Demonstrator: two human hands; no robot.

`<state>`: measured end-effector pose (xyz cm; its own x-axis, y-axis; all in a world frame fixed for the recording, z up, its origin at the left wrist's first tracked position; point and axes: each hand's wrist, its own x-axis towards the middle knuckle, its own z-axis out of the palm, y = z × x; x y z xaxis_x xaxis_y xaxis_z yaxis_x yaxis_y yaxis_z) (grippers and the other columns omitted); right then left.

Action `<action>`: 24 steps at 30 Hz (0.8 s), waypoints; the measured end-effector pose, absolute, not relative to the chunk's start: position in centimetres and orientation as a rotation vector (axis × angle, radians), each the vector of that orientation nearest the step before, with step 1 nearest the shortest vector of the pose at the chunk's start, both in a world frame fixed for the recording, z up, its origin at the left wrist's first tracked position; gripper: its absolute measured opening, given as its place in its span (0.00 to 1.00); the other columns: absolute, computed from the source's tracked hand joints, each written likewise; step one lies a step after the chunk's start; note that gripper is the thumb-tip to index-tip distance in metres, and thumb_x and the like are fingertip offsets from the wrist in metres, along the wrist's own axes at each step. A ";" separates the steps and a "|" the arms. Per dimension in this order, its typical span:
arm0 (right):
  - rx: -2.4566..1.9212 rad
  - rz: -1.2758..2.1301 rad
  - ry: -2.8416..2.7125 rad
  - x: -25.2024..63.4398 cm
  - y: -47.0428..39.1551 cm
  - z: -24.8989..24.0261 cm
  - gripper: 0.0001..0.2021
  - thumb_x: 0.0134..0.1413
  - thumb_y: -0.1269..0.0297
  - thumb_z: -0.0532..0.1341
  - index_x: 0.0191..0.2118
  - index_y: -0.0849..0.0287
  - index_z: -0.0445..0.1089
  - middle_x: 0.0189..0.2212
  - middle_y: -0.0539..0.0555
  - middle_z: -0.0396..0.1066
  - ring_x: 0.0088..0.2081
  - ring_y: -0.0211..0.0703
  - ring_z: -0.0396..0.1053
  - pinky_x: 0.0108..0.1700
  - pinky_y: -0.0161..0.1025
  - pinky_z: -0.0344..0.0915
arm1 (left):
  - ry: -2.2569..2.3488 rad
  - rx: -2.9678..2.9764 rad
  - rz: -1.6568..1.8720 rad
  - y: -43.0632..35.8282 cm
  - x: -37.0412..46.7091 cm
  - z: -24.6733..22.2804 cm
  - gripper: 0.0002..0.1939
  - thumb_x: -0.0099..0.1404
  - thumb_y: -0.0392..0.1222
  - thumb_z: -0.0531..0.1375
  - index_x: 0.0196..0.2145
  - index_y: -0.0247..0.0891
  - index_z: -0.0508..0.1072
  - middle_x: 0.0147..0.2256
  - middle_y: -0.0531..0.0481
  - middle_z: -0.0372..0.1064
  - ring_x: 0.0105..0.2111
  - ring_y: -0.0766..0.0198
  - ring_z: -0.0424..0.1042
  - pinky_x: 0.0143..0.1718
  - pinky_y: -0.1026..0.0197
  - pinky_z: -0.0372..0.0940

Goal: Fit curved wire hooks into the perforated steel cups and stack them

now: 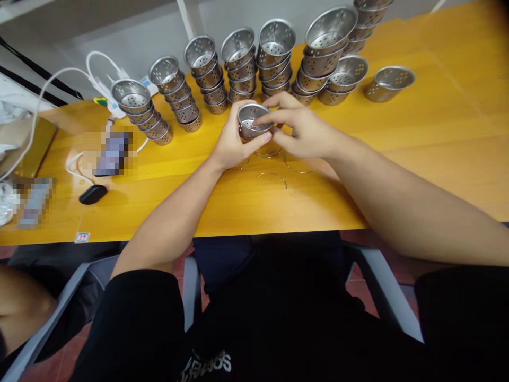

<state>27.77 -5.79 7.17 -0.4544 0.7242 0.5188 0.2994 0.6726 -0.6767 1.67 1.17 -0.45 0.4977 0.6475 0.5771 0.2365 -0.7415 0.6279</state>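
A small perforated metal cup [251, 130] is held above the yellow table, its opening facing up toward the camera. My left hand [234, 139] wraps round its left side, with the thumb along the near rim. Over the right rim reaches my right hand [296, 124], its index finger inside the cup and its thumb near the right side. Whether those fingers grip anything inside is too small to tell. Thin curved wires [274, 174] lie on the table just below the hands.
Several stacks of perforated cups [241, 71] line the table's back, with a single cup [387, 85] at the right. A phone [114, 154], white cables, a black oval object [93, 194] and a blurred item [35, 202] lie left. Another person's leg [26, 305] shows lower left.
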 end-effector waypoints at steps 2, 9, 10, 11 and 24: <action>-0.819 0.650 -2.020 27.8 -6.0 7.5 0.19 0.65 0.46 0.82 0.59 0.37 0.90 0.65 0.60 0.85 0.72 0.80 0.78 0.69 0.73 0.85 | 0.746 2.243 1.169 1.4 1.7 -0.7 0.56 0.81 0.88 0.66 0.87 0.52 0.57 0.75 0.37 0.73 0.76 0.42 0.81 0.88 0.30 0.73; -0.747 0.728 -1.935 28.2 -5.9 7.1 0.42 0.59 0.49 0.84 0.77 0.37 0.77 0.73 0.55 0.84 0.66 0.69 0.81 0.73 0.67 0.81 | 0.738 2.258 1.142 2.1 1.4 -1.5 0.61 0.79 0.89 0.67 0.88 0.51 0.53 0.80 0.33 0.69 0.80 0.40 0.79 0.88 0.32 0.73; -0.747 0.704 -1.932 28.3 -5.8 7.0 0.44 0.59 0.48 0.84 0.79 0.37 0.76 0.72 0.56 0.84 0.65 0.69 0.81 0.72 0.67 0.81 | 0.745 2.249 1.143 2.1 1.3 -1.5 0.60 0.79 0.89 0.68 0.88 0.51 0.53 0.80 0.33 0.69 0.81 0.39 0.78 0.89 0.31 0.72; -0.748 0.682 -1.924 28.4 -5.7 6.9 0.45 0.59 0.47 0.84 0.80 0.38 0.76 0.71 0.57 0.85 0.65 0.70 0.81 0.70 0.67 0.81 | 0.757 2.238 1.149 2.0 1.3 -1.4 0.60 0.78 0.88 0.69 0.88 0.51 0.55 0.80 0.33 0.69 0.82 0.38 0.78 0.89 0.31 0.72; -0.645 0.151 -1.928 30.5 -5.7 9.1 0.43 0.69 0.41 0.89 0.84 0.28 0.78 0.76 0.54 0.83 0.75 0.80 0.81 0.80 0.72 0.80 | 0.720 2.276 1.059 1.5 1.7 -1.4 0.70 0.71 0.89 0.76 0.91 0.55 0.48 0.88 0.29 0.64 0.84 0.35 0.76 0.83 0.31 0.76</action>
<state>30.53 -5.70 9.15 -0.3052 0.5006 0.8101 0.3683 0.8466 -0.3843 1.73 1.46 -1.41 0.5523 0.6528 0.5186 0.2425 -0.7209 0.6492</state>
